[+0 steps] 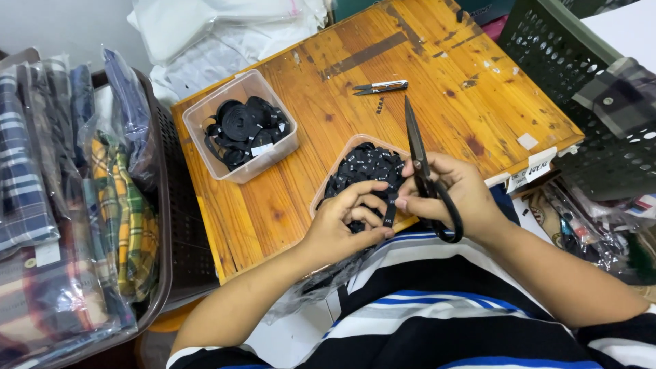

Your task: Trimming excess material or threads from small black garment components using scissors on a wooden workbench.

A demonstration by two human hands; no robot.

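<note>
Left hand (342,222) pinches black label strip (390,212); right hand (454,195) grips scissors (425,171). Near tub (326,183) heaped with cut pieces, far tub (205,130) holds uncut rolls.

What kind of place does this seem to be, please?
Probably a small garment workshop: bagged plaid shirts fill a crate, tubs hold black ribbon rolls and cut labels, and the right hand holds scissors at a wooden table.

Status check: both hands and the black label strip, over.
Left hand pinches black label strip. Right hand grips black scissors, blades shut, pointing away. Tub of cut labels just beyond; nothing in the way.
</note>
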